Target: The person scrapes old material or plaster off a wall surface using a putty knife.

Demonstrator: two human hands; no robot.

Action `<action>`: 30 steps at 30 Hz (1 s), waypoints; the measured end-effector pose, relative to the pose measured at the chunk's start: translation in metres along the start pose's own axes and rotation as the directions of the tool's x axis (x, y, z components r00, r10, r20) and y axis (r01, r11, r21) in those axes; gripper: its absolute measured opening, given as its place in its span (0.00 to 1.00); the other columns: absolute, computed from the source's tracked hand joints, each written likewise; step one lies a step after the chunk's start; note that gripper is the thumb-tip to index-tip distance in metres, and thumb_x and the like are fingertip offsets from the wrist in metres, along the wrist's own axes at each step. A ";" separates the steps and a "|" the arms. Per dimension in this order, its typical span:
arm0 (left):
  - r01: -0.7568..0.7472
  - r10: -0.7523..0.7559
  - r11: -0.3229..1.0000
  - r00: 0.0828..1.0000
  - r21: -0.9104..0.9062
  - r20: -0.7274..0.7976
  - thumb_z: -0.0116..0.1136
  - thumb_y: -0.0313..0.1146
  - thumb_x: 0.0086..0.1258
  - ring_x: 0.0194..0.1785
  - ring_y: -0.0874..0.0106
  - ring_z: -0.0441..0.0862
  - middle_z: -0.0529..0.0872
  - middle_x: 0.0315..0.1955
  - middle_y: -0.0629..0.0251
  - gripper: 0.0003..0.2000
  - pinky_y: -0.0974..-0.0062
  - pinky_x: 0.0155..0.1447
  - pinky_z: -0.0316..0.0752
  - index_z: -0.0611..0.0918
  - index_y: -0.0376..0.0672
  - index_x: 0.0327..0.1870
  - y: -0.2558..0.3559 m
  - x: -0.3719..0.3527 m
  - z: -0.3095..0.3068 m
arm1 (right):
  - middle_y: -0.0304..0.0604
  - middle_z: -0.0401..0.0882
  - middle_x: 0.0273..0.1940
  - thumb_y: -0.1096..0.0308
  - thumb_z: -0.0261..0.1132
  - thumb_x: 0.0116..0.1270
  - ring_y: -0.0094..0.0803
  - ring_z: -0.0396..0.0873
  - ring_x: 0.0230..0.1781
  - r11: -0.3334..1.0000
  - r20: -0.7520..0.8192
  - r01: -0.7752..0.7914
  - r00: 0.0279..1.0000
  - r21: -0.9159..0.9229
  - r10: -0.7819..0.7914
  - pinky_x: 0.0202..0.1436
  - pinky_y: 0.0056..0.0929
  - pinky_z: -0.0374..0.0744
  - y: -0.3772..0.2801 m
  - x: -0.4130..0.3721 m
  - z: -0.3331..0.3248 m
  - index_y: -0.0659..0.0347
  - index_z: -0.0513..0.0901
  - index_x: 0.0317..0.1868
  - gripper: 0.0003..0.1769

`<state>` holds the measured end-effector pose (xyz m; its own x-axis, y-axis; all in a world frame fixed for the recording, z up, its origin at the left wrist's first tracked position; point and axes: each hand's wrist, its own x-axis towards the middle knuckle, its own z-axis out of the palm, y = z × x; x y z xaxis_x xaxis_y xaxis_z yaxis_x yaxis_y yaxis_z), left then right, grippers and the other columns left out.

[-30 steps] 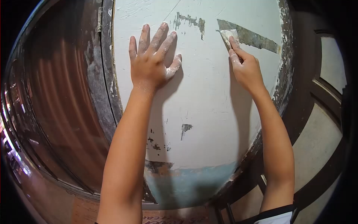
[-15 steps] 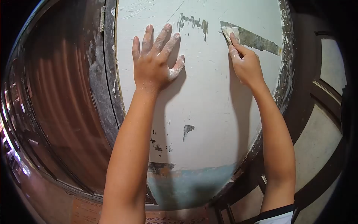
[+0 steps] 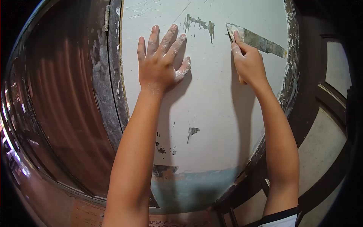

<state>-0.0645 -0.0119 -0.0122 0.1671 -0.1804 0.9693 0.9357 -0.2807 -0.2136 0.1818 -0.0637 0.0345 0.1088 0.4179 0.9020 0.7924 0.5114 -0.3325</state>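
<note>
My left hand lies flat on the white panel with its fingers spread. White dust covers the fingers and thumb. At the upper right, my right hand is closed around a scraper, whose blade is against the panel at the left end of a bare grey strip. The end of the handle shows below my palm. Between the two hands, higher up, is a ragged grey patch. A small dark patch is lower on the panel.
A dark, worn frame with a hinge borders the panel at left, beside a brown surface. The panel's lower end is bluish. At right stands dark woodwork with pale panes. Brown cardboard with writing is at the bottom.
The view has shifted slightly, so the panel and my left hand appear a little further right. The scraper's handle end now shows below my right hand.
</note>
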 end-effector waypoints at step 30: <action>0.011 -0.012 1.000 1.000 -0.018 -0.011 0.68 0.47 0.66 0.85 0.58 0.64 0.74 0.79 0.81 0.29 0.43 0.86 0.51 0.83 0.68 0.71 -0.001 -0.001 -0.001 | 0.42 0.83 0.27 0.57 0.61 0.82 0.26 0.70 0.22 0.999 -0.006 -0.001 1.000 -0.051 0.001 0.34 0.32 0.75 0.022 -0.011 0.001 0.45 0.81 0.73 0.23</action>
<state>-0.0657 -0.0120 -0.0132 0.1528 -0.1877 0.9703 0.9319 -0.2994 -0.2047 0.1974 -0.0564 0.0165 0.1126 0.4140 0.9033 0.8220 0.4719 -0.3188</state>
